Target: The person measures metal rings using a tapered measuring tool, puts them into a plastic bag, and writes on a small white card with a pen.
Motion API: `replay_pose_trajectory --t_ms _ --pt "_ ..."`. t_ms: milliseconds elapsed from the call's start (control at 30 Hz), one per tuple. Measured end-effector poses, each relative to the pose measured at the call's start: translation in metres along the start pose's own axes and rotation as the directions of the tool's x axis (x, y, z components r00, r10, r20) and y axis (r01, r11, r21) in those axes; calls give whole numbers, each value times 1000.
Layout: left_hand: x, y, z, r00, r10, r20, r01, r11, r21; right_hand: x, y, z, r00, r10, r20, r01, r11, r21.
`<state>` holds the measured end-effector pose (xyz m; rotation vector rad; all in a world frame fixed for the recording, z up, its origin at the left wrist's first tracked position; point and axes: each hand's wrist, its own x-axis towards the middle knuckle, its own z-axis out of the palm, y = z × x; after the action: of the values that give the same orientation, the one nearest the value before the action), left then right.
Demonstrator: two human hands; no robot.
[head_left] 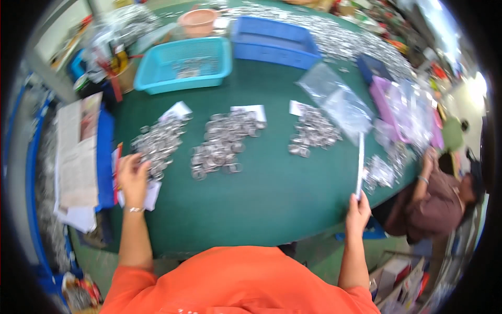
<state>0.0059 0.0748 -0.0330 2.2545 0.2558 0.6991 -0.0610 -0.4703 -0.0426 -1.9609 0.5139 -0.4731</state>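
Note:
My left hand (pixel 134 180) is at the left side of the green table, at the near edge of a pile of small metal rings (pixel 159 140). Its thumb and fingers are apart, and I see nothing held in them. White paper slips (pixel 152 196) lie beside the wrist. Over the right part of the table, my right hand (pixel 358 214) is closed around the lower end of a long, thin whitish strip like a ruler (pixel 360 165), pointing away from me. Two more piles of metal rings, one in the middle (pixel 225 138) and one to the right (pixel 315 131), lie between my hands.
A turquoise basket (pixel 183 83) and a blue bin (pixel 277 54) stand at the back. Clear plastic bags (pixel 340 99) lie near the ruler-like strip. A purple tray (pixel 384 104) is at right, near a seated person (pixel 439 206). Newspaper (pixel 78 157) lies at left.

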Motion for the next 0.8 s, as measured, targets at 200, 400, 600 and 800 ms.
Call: replay_pose_trajectory --t_ms 200,400,600,800 --pt "-1 10 0 999 -26 -28 20 984 -179 40 4 -14 924 -360 -130 271 855 -442" --pt "-15 21 0 993 85 -84 -102 968 -227 75 -4 -11 980 -148 -130 22 738 -674" --pt "-24 31 -6 994 80 -73 -95 965 -243 93 -5 1 990 -91 -103 -17 660 -751" --pt "-26 30 -7 995 69 -70 -84 964 -251 87 -9 6 993 -100 -57 22 651 -759"
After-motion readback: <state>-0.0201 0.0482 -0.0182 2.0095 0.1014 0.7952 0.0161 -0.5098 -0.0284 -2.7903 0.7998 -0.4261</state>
